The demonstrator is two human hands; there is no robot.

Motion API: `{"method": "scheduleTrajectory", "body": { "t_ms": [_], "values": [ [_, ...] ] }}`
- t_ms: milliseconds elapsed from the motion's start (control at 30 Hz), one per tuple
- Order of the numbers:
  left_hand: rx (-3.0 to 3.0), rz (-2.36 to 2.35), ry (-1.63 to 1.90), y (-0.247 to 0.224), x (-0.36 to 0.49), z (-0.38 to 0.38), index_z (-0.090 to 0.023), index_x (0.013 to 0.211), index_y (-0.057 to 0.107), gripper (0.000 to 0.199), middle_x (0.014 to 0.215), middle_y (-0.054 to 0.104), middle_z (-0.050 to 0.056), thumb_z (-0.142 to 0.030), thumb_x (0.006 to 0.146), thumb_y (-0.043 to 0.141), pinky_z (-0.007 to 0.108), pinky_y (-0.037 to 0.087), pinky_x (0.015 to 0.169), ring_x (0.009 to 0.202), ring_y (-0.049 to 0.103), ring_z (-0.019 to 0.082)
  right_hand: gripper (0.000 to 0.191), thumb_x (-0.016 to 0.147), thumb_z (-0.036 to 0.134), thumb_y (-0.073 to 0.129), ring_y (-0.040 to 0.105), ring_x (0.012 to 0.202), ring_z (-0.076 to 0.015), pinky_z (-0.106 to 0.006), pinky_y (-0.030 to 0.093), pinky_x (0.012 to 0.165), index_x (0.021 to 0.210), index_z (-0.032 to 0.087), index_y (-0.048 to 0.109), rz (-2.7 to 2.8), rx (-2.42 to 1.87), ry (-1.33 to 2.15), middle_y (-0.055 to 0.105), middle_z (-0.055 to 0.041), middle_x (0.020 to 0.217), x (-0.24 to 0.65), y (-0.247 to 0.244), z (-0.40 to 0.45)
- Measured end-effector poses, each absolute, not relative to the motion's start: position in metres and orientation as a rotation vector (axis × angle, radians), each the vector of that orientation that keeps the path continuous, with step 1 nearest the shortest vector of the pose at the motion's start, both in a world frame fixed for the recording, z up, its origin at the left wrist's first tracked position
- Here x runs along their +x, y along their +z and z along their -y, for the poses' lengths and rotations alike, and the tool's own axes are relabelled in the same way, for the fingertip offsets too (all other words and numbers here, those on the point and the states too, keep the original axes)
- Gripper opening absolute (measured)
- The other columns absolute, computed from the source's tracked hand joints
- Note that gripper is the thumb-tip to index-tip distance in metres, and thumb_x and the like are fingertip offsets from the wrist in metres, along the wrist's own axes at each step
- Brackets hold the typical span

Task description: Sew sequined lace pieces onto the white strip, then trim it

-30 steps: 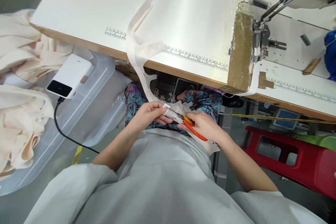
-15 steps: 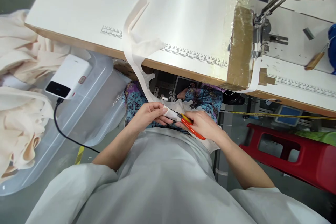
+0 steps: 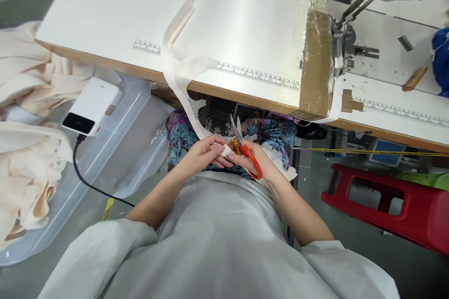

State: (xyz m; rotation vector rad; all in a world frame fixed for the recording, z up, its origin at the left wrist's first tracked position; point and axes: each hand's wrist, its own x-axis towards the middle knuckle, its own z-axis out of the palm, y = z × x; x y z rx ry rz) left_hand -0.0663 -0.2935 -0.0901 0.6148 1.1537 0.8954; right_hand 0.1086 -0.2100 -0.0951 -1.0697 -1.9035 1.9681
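Note:
Over my lap, my left hand (image 3: 209, 153) is closed on the end of a pale fabric strip (image 3: 182, 96), pinched between thumb and fingers. That strip runs up over the table edge and across the tabletop. In my right hand (image 3: 254, 156) is a pair of scissors (image 3: 250, 159) with red and yellow handles. Their blades are slightly parted and point away from me, clear of the fabric. My right fingertips reach the strip's end beside the left fingers. Pale fabric (image 3: 280, 161) also lies on my lap beneath the right wrist.
A white table (image 3: 252, 23) with printed rulers stands ahead, its brown edge over my knees. A sewing machine (image 3: 345, 42) is at the right. On the left, a clear plastic bin (image 3: 135, 112) holds pale fabric and a white power bank (image 3: 91, 106). A red stool (image 3: 414, 205) stands right.
The scissors have swung away from the fabric, their blades now pointing forward instead of at my left hand. My right hand has turned and its fingers have come to the strip's end.

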Motion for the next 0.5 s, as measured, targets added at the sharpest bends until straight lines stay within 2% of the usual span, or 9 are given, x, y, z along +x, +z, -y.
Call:
{"method": "scheduleTrajectory", "body": {
  "t_ms": [133,300,500],
  "values": [
    [0.69,-1.194,0.812,-0.088,-0.071,0.292,-0.018,0.097,0.051,0.04,0.072,0.073,0.002,-0.053,0.083,0.066,0.027,0.058,0.064,0.076,0.076,0.022,0.04,0.07,0.056,0.073,0.047,0.061,-0.0137,-0.028,0.042,0.058,0.075,0.02,0.056,1.846,-1.119,1.957,0.053,0.0022,0.067,0.103,-0.1,0.219],
    [0.761,-1.21,0.712,-0.085,-0.081,0.288,-0.017,0.09,0.058,0.038,0.077,0.073,0.002,-0.053,0.081,0.067,0.025,0.056,0.063,0.078,0.075,0.022,0.034,0.073,0.05,0.07,0.046,0.059,-0.0132,-0.027,0.041,0.056,0.079,0.02,0.057,1.79,-1.196,1.901,0.053,0.0029,0.066,0.105,-0.105,0.224],
    [0.828,-1.235,0.659,-0.085,-0.087,0.281,-0.016,0.081,0.061,0.034,0.066,0.069,-0.001,-0.049,0.081,0.064,0.021,0.05,0.052,0.06,0.07,0.016,0.027,0.075,0.046,0.065,0.049,0.06,-0.0151,-0.029,0.044,0.059,0.079,0.021,0.056,1.8,-1.23,1.842,0.054,0.0022,0.067,0.105,-0.11,0.23]
  ]
}}
